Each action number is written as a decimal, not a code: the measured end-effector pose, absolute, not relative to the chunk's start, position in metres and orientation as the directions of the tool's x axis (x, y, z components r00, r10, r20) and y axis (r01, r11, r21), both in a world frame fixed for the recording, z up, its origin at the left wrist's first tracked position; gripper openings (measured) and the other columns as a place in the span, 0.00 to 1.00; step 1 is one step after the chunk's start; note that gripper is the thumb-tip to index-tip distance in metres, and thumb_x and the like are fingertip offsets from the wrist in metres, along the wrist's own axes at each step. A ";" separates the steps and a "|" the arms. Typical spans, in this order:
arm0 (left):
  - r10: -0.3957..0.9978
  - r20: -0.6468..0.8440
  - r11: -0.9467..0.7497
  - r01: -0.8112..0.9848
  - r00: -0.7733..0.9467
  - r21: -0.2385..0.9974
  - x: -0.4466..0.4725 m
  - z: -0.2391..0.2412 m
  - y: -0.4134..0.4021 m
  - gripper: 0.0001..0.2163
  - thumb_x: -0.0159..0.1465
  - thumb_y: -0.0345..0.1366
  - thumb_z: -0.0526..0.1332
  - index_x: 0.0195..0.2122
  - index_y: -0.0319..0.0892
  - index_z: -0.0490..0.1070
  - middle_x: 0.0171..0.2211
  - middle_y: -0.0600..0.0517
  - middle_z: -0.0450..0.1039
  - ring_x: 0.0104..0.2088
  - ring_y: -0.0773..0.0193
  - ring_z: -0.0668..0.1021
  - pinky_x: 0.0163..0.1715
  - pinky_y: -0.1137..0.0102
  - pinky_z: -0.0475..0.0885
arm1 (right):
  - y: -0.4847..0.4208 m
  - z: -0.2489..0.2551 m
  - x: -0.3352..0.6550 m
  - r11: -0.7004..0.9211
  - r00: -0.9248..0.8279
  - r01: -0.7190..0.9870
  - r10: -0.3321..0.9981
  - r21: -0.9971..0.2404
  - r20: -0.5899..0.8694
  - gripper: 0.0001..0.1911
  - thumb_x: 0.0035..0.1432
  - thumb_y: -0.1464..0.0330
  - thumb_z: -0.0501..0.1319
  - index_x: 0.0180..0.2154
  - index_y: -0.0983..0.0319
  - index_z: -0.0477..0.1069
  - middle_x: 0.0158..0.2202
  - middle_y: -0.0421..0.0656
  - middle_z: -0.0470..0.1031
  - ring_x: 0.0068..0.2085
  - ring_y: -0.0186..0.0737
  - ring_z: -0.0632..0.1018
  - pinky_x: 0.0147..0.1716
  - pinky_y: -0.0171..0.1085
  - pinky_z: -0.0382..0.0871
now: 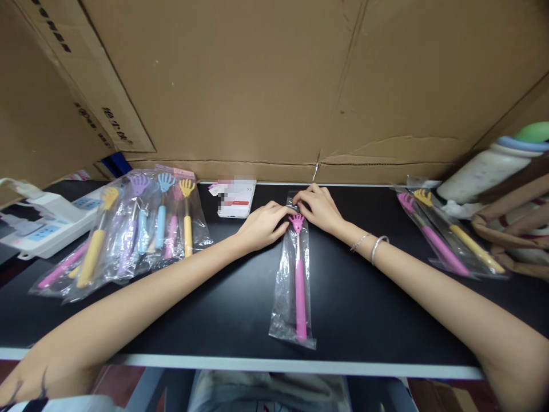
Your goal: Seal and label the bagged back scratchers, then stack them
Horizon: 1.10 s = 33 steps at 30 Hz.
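A pink hand-shaped back scratcher (pixel 300 286) lies inside a clear plastic bag (pixel 285 297) in the middle of the black table (pixel 364 320), its head pointing away from me. My left hand (pixel 261 224) and my right hand (pixel 319 209) both press on the far, open end of the bag, fingers pinched on the plastic beside the scratcher's head. Two thin bracelets sit on my right wrist.
A pile of bagged scratchers (pixel 137 229) in yellow, purple, blue and pink lies at the left. Two more bagged ones (pixel 446 240), pink and yellow, lie at the right. A white power strip (pixel 43 226), a small white box (pixel 235 197), a cardboard wall (pixel 274 86), a bottle (pixel 484 169) and a bag (pixel 514 223) surround them.
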<state>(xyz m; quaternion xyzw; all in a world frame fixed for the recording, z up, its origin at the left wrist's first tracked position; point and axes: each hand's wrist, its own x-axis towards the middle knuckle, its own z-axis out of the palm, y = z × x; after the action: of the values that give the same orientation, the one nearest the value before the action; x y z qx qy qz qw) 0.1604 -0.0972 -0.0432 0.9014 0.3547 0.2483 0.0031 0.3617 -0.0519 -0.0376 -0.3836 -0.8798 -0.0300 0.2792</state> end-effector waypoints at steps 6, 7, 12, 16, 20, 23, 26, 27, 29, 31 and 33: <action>0.645 0.443 -0.746 0.638 0.623 0.190 0.161 -0.043 -0.097 0.13 0.65 0.34 0.52 0.50 0.41 0.66 0.45 0.48 0.73 0.47 0.58 0.71 0.47 0.63 0.69 | -0.048 -0.040 0.363 0.688 -0.529 0.699 0.680 -0.194 0.507 0.08 0.58 0.73 0.53 0.35 0.59 0.71 0.33 0.43 0.75 0.39 0.43 0.69 0.40 0.41 0.56; 0.645 0.444 -0.746 0.638 0.622 0.191 0.161 -0.043 -0.097 0.13 0.65 0.34 0.52 0.50 0.41 0.66 0.45 0.48 0.73 0.47 0.58 0.71 0.47 0.63 0.70 | -0.047 -0.041 0.364 0.686 -0.522 0.703 0.679 -0.191 0.516 0.08 0.58 0.73 0.54 0.35 0.59 0.71 0.33 0.43 0.75 0.39 0.43 0.69 0.40 0.41 0.57; 0.648 0.442 -0.743 0.642 0.620 0.189 0.161 -0.044 -0.097 0.13 0.65 0.35 0.52 0.50 0.41 0.66 0.45 0.48 0.73 0.46 0.58 0.71 0.45 0.63 0.70 | -0.046 -0.043 0.365 0.698 -0.543 0.691 0.672 -0.186 0.504 0.08 0.58 0.73 0.53 0.35 0.59 0.71 0.34 0.43 0.75 0.38 0.43 0.70 0.37 0.40 0.59; 0.658 0.439 -0.733 0.654 0.611 0.188 0.161 -0.043 -0.097 0.13 0.64 0.34 0.52 0.50 0.42 0.66 0.45 0.48 0.74 0.45 0.58 0.71 0.44 0.63 0.70 | -0.041 -0.047 0.367 0.682 -0.526 0.619 0.728 -0.389 0.440 0.09 0.59 0.72 0.52 0.38 0.59 0.70 0.37 0.41 0.75 0.32 0.36 0.72 0.33 0.35 0.62; 0.663 0.437 -0.729 0.656 0.607 0.195 0.160 -0.043 -0.098 0.13 0.64 0.34 0.52 0.50 0.42 0.66 0.44 0.48 0.73 0.46 0.59 0.72 0.44 0.64 0.70 | -0.032 -0.051 0.370 0.603 -0.470 0.530 0.794 -0.596 0.386 0.07 0.57 0.69 0.54 0.37 0.61 0.69 0.31 0.41 0.74 0.26 0.33 0.69 0.29 0.34 0.62; 0.664 0.439 -0.729 0.655 0.606 0.199 0.160 -0.043 -0.098 0.14 0.64 0.34 0.52 0.50 0.42 0.66 0.44 0.48 0.73 0.47 0.59 0.72 0.45 0.64 0.70 | -0.026 -0.053 0.371 0.539 -0.432 0.463 0.830 -0.703 0.352 0.07 0.55 0.68 0.55 0.36 0.62 0.68 0.29 0.41 0.72 0.26 0.33 0.69 0.29 0.34 0.63; 0.668 0.438 -0.725 0.660 0.602 0.198 0.160 -0.043 -0.098 0.13 0.64 0.34 0.52 0.50 0.42 0.66 0.44 0.48 0.73 0.47 0.58 0.72 0.45 0.63 0.70 | -0.023 -0.054 0.371 0.479 -0.393 0.395 0.859 -0.784 0.327 0.06 0.54 0.68 0.57 0.35 0.62 0.68 0.29 0.41 0.72 0.27 0.34 0.70 0.29 0.35 0.64; 0.669 0.437 -0.724 0.661 0.601 0.199 0.160 -0.043 -0.098 0.13 0.64 0.34 0.52 0.50 0.42 0.66 0.44 0.48 0.73 0.47 0.58 0.72 0.46 0.63 0.70 | -0.024 -0.054 0.370 0.460 -0.382 0.373 0.868 -0.806 0.319 0.06 0.53 0.68 0.57 0.34 0.62 0.68 0.29 0.40 0.72 0.27 0.34 0.70 0.29 0.35 0.64; 0.669 0.434 -0.725 0.659 0.603 0.200 0.160 -0.042 -0.098 0.13 0.65 0.34 0.52 0.50 0.42 0.66 0.44 0.48 0.73 0.47 0.58 0.72 0.46 0.63 0.70 | -0.025 -0.053 0.367 0.427 -0.358 0.338 0.882 -0.839 0.305 0.05 0.52 0.69 0.57 0.34 0.62 0.68 0.28 0.40 0.71 0.28 0.33 0.70 0.29 0.34 0.65; 0.666 0.435 -0.727 0.657 0.606 0.199 0.160 -0.043 -0.098 0.13 0.65 0.34 0.52 0.50 0.42 0.66 0.44 0.48 0.73 0.47 0.59 0.71 0.46 0.63 0.70 | -0.027 -0.052 0.365 0.402 -0.332 0.318 0.896 -0.859 0.296 0.05 0.52 0.70 0.57 0.33 0.62 0.68 0.28 0.40 0.71 0.28 0.33 0.70 0.29 0.34 0.65; 0.664 0.437 -0.729 0.655 0.607 0.199 0.160 -0.043 -0.098 0.13 0.65 0.34 0.52 0.50 0.42 0.66 0.45 0.48 0.73 0.47 0.59 0.71 0.46 0.63 0.70 | -0.029 -0.050 0.363 0.382 -0.309 0.305 0.906 -0.872 0.289 0.05 0.51 0.70 0.57 0.33 0.62 0.68 0.28 0.39 0.71 0.28 0.32 0.70 0.29 0.34 0.65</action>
<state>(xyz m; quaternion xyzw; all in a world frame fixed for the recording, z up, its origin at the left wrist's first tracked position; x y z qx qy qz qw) 0.1604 -0.0977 -0.0427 0.8963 0.3679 0.2475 0.0095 0.3627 -0.0289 -0.0503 -0.4195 -0.7221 0.3647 0.4119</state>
